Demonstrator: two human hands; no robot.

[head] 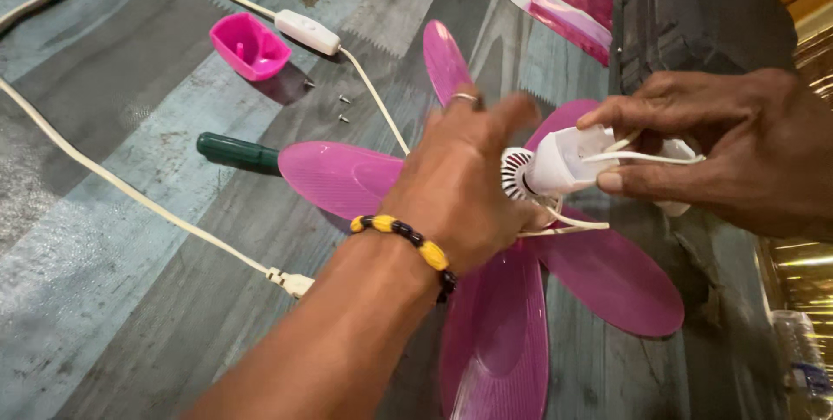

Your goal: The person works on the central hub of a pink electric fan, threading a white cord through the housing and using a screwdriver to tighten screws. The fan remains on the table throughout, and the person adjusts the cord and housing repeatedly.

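Observation:
A small fan with pink blades (343, 179) lies on the grey plank floor. My left hand (464, 181), with a ring and a yellow-and-black bead bracelet, covers the fan's hub and grips it. My right hand (711, 147) holds the white motor housing (564, 160), with thin white wires running between its fingers. Part of the ribbed white motor face shows between the two hands. The hub itself is hidden under my left hand.
A green-handled screwdriver (236, 152) lies left of the blades. Three small screws (340, 108) and a pink plastic cap (249, 45) sit farther back. A white cord with an inline switch (307, 31) loops across the floor. A dark block (694, 16) stands at the back right.

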